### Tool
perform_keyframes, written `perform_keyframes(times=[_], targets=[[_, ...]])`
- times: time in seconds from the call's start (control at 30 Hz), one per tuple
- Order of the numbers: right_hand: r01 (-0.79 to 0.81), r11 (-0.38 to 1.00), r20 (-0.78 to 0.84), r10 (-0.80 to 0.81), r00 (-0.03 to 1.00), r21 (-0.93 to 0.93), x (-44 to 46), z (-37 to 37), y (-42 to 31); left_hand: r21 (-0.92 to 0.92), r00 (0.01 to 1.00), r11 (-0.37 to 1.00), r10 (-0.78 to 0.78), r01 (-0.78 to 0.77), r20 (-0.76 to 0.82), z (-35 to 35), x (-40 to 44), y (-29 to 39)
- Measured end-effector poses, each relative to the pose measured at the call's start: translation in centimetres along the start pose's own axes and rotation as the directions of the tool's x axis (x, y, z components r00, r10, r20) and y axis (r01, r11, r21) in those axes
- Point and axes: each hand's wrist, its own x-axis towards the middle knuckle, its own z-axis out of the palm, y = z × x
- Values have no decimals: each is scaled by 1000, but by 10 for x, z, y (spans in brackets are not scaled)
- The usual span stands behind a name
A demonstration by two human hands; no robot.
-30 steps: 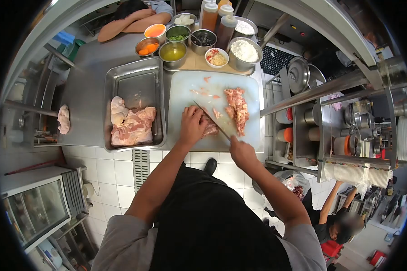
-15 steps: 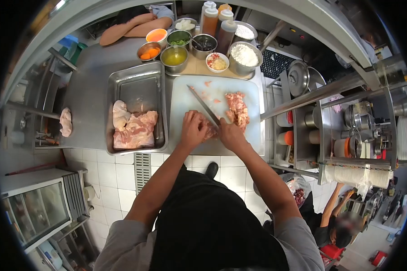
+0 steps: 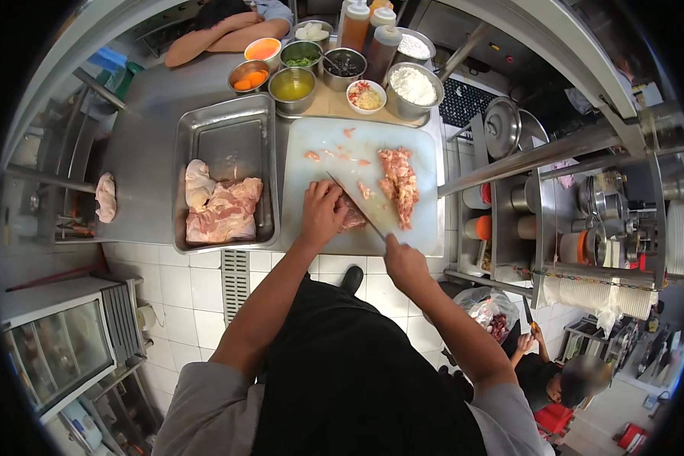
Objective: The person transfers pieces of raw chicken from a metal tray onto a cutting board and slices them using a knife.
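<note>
My right hand (image 3: 405, 264) is wrapped round the handle of a kitchen knife (image 3: 355, 201), near the board's front edge. Its blade slants up and left, beside a piece of raw chicken (image 3: 352, 217). Curled fingers of my left hand (image 3: 323, 210) press that chicken onto the white cutting board (image 3: 304, 152) and hide part of it. Right of the blade lies a heap of cut chicken (image 3: 399, 187), with small scraps scattered farther up the board. To the left, a metal tray (image 3: 274, 167) holds larger raw chicken pieces (image 3: 222, 213).
Behind the board stand a bowl of white flour (image 3: 413, 85), a bowl of yellow liquid (image 3: 292, 86) and several squeeze bottles (image 3: 355, 26). Another chicken piece (image 3: 106, 199) lies at the table's left edge. A person's folded arms (image 3: 228, 42) rest opposite; another person (image 3: 547, 376) holds a knife at lower right.
My right hand has drawn the knife back toward me and to the right, so its tip sits lower on the board. The left hand stays on the chicken.
</note>
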Motion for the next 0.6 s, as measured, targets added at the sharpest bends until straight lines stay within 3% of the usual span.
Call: perform_keyframes(times=[0.13, 0.23, 0.37, 0.47, 0.6], targets=[[-68, 998, 98, 67, 993, 4, -41, -5, 15, -6, 1000, 1000, -1, 1, 21, 1, -1, -2], [-16, 997, 13, 15, 1000, 80, -3, 8, 9, -2, 999, 1000, 9, -10, -43, 1, 1, 1], [154, 978, -95, -142, 985, 141, 88, 12, -7, -18, 999, 999, 29, -29, 19, -5, 0, -2], [297, 929, -173, -262, 949, 220, 100, 1, 6, -50, 1000, 999, 7, -6, 14, -2, 0, 0], [134, 972, -186, -98, 978, 192, 71, -18, -9, -30, 1000, 1000, 7, -8, -7, -16, -3, 12]])
